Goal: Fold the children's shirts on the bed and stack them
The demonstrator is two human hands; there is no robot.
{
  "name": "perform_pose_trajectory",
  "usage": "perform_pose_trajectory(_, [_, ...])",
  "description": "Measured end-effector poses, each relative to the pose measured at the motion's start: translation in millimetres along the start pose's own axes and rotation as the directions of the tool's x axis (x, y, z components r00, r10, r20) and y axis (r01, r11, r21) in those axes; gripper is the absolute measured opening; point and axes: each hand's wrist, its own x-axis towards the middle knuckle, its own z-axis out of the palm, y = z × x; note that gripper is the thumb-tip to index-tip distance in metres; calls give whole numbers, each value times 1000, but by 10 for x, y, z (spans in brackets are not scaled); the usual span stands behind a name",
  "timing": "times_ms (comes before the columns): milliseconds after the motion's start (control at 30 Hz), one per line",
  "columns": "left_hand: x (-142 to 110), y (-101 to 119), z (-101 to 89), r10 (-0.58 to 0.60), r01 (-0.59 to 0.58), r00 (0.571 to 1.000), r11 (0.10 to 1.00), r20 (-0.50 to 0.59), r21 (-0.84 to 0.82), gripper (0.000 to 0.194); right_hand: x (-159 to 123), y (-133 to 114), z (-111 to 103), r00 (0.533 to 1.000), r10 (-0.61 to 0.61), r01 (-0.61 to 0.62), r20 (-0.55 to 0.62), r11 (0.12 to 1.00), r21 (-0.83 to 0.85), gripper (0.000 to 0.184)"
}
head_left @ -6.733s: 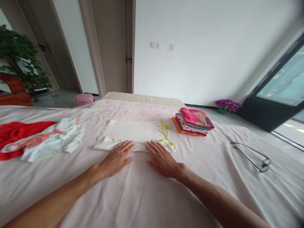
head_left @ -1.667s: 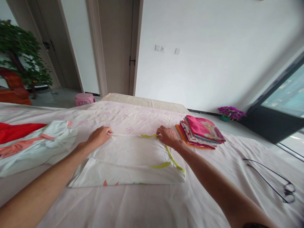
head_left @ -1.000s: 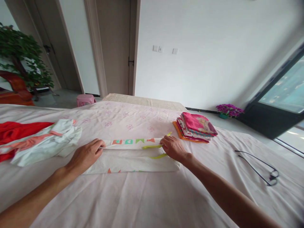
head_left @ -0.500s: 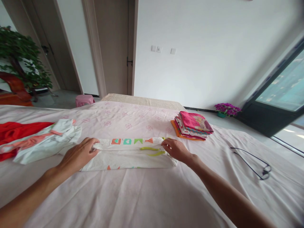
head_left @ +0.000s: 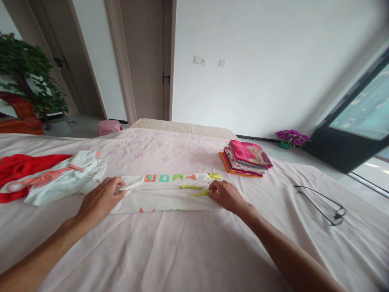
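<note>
A white garment [head_left: 164, 200] with orange, teal and green printed shapes lies folded into a long strip on the bedsheet. Two yellow-green ties [head_left: 194, 188] rest across it towards its right side, and a yellow-green trim shows at the far right corner. My left hand [head_left: 101, 198] pinches the garment's left end, thumb and fingers closed on the cloth. At the opposite end, my right hand [head_left: 228, 197] has its fingers curled together on the fabric close to the ties. Its fingertips partly hide the cloth there.
Left of the garment are white clothing with a coral band [head_left: 69, 178] and red cloth [head_left: 33, 168]. A stack of folded clothes [head_left: 247, 158] stands beyond my right hand. Eyeglasses [head_left: 336, 217] lie at the right on the pale floral sheet [head_left: 170, 251].
My right hand has shifted slightly nearer along the garment's right end, uncovering the yellow-green trim at the far corner. My left hand stays on the left end.
</note>
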Motion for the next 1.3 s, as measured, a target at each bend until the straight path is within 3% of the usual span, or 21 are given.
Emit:
perform_pose_trajectory(100, [-67,87,-47,80,-74,995,993,-61,93,26,20,25,58,1000,-18,19,-14,999,33,23])
perform_pose_trajectory(267, [-74,95,-34,133,-144,986,982,97,125,31,36,67,184,987,-41,61,-157,991,121,20])
perform_pose_trajectory(433, [-120,74,-16,94,-92,996,944,11,316,45,-8,63,229,978,-95,114,-186,989,95,19])
perform_pose_trajectory(767, [-164,108,-8,-136,138,982,990,133,-7,40,-40,93,307,957,-144,170,-251,982,86,12])
perform_pose_trajectory(933, [-264,92,-33,-16,20,1000,975,20,-221,35,-55,99,303,967,-118,137,-226,988,73,10])
perform_pose_trajectory(1033, [-294,40,-15,-6,-6,1000,926,-29,-377,35,-29,95,300,963,-115,140,-244,986,88,10])
perform_pose_trajectory(1133, [-285,-6,20,-45,10,995,926,-86,-376,32,21,96,313,959,-91,122,-268,987,103,14])
perform_pose_trajectory(1233, [-256,-39,63,-64,18,987,957,-150,-290,31,75,107,345,960,-52,82,-274,992,100,17])
perform_pose_trajectory(1300, [-239,-52,80,-54,25,989,978,-136,-209,30,102,120,368,966,-29,53,-256,995,86,17])
